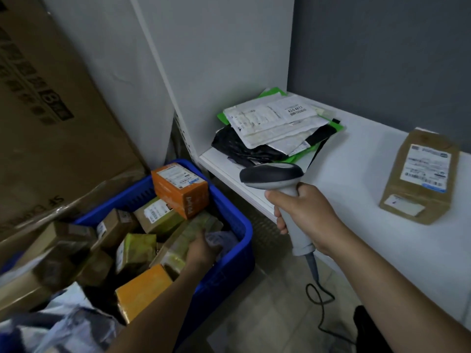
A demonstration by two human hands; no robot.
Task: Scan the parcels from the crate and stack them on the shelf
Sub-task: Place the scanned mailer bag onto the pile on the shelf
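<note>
A blue crate (237, 225) on the floor at lower left holds several parcels, among them an orange box (179, 189) on top and a yellow box (142, 289) near me. My left hand (201, 250) reaches into the crate and grips a tape-wrapped brown parcel (188, 238). My right hand (303, 212) holds a grey barcode scanner (272, 177) by its handle above the shelf's front edge. On the white shelf (356, 179) lie a pile of flat mail bags (272, 126) at the back left and a brown parcel (420, 177) with a white label to the right.
A large cardboard box (51, 110) leans against the wall at left, beside the crate. The scanner's black cable (318, 299) hangs down to the tiled floor. A white upright panel (216, 59) bounds the shelf on its left. Grey wall stands behind the shelf.
</note>
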